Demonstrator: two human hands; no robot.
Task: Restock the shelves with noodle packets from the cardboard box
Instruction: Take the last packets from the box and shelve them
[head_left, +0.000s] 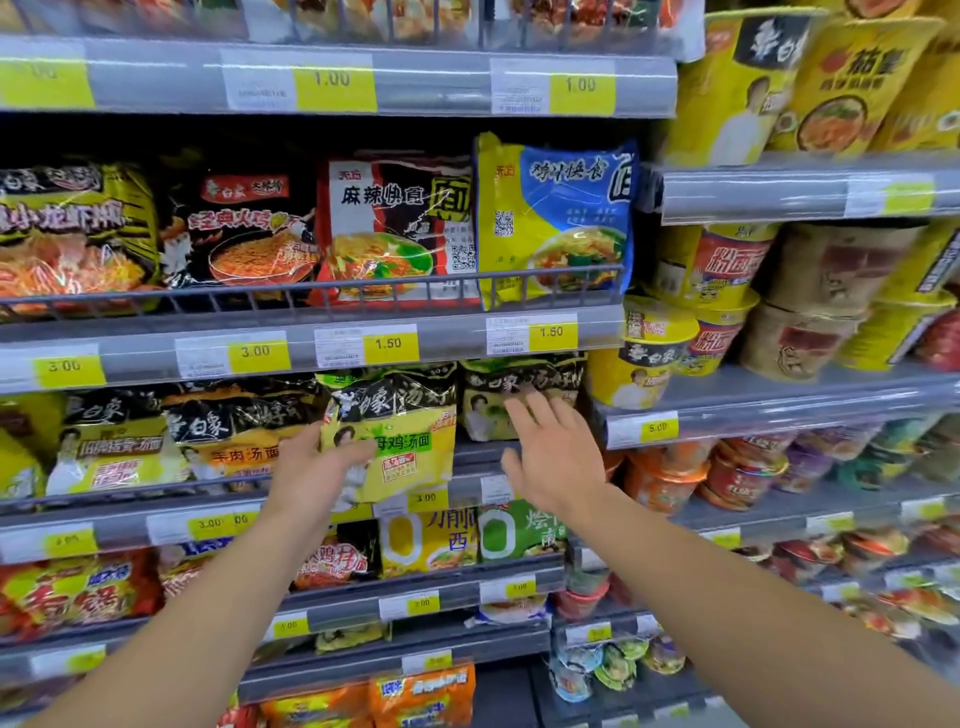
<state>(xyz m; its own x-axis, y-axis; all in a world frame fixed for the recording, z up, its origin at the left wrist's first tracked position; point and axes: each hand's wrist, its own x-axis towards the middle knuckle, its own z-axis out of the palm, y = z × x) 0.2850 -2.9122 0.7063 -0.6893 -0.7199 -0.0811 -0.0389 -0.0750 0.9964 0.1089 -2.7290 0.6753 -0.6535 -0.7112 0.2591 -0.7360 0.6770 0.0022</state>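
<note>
Clearly the placing step is in hand: the left hand (311, 470) has its grip closed on the lower left corner of a yellow packet (397, 441), thumb across the front, and holds it upright at the front of the shelf (470, 454) that carries the 3.00 tags. The packet's bottom edge hangs over the shelf's front rail, so I judge it not yet seated. The right hand (550, 457) is just right of the packet, its grip open, fingers spread and holding nothing; its fingertips reach toward a second packet (519, 400) of the same black-and-yellow look, standing further back on the shelf to the right of the held one. The next move, as I read it, calls for pushing the held packet back and down behind the rail, with the free hand steadying or shifting the rear packet so the two line up face out; the film is soft and could buckle if shoved. Left of the held packet, the same shelf holds more black-topped packets in rows. The shelf above it carries four other packet kinds behind a wire rail (311, 296), and lower shelves are stocked too. Right of the packet, a separate bay holds cups and bowls (727, 291). The cardboard box is not in view.
</note>
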